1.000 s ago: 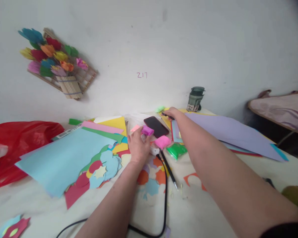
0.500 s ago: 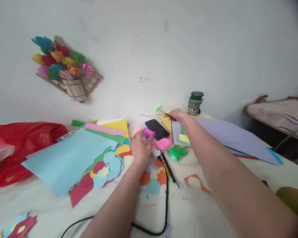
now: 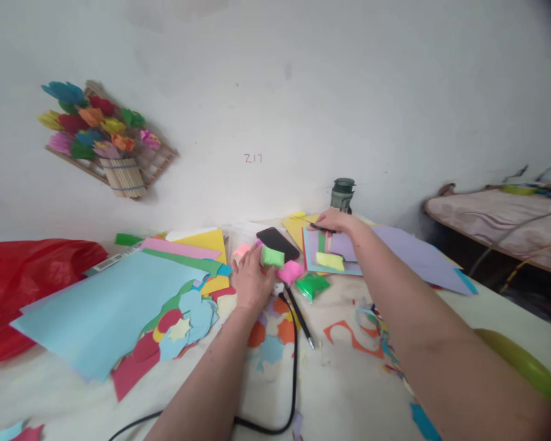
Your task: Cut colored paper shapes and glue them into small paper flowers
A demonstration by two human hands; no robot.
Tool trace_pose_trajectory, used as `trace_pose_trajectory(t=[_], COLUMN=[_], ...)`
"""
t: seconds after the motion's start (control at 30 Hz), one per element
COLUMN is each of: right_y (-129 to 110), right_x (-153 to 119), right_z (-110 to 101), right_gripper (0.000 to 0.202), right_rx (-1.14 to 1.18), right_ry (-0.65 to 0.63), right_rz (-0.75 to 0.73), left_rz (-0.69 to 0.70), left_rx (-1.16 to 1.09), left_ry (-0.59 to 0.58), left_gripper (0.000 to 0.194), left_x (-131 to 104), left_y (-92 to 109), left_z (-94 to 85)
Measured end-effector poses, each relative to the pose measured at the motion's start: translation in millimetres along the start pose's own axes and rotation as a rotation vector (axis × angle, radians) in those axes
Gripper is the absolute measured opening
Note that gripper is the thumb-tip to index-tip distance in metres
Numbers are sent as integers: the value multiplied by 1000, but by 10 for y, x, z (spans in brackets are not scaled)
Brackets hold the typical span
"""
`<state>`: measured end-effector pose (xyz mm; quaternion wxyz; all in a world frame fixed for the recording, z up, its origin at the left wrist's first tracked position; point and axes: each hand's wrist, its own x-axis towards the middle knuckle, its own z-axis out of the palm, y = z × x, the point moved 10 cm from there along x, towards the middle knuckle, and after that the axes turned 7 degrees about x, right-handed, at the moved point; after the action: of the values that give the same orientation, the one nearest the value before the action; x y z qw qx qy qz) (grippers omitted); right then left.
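My left hand [image 3: 251, 278] is curled round a small light green block [image 3: 272, 257], thumb on the near side. A bit of purple shows behind its fingertips, and a peach piece [image 3: 242, 251] lies beside them. My right hand [image 3: 334, 220] grips a thin black-handled tool [image 3: 322, 227], its kind unclear, pointing left towards a small yellow piece [image 3: 298, 215] by the wall. Whether the tip touches that piece I cannot tell. Nearby lie a pink block [image 3: 290, 271], a shiny green packet [image 3: 313, 285], a pale yellow block [image 3: 329, 261] and a black phone [image 3: 278, 244].
Light blue sheets [image 3: 96, 306] and cut paper shapes [image 3: 183, 331] lie left, beside a red plastic bag [image 3: 37, 288]. A black cable [image 3: 296, 361] and a pen [image 3: 300, 318] cross the middle. Lilac sheets [image 3: 408, 251] and a dark green bottle [image 3: 342, 195] stand right.
The light green piece at the tool's tip is gone from there; a light green block now sits at my left hand, over the purple one. My right hand has lowered slightly. The view has shifted right.
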<state>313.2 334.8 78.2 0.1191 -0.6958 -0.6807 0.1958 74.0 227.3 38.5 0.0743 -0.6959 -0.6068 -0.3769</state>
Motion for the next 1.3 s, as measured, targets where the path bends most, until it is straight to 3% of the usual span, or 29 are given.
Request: trace_pose_trajectory(t=[0.07,0.13,0.27,0.47,0.83,1.07,1.3], right_y=[145,185,149,2,-125,-182,-239], right_x=[150,284,513,728,955,773,175], right_z=[-54,-14,104,134,241,167,-177], right_gripper=[40,43,43,47,34,31,31], right_rx=[-180,-254,-349,-467,-545,-476,-403], right_ry=[184,263,274,272,229,319,419], right_rz=[122,148,118,63,10,-66,-34], left_rz=[26,55,182,342,316,296,223], left_rx=[23,39,48,-27,-38,-73,-120], left_ry=[10,41,119,130,49,67,98], left_gripper=[51,51,49,46,44,45,46], left_x=[-6,-10,-42,-123,-193,-185,-108], left_y=[20,45,207,477,521,487,362], left_z=[-3,-27,-105,-154,-91,-107,-103])
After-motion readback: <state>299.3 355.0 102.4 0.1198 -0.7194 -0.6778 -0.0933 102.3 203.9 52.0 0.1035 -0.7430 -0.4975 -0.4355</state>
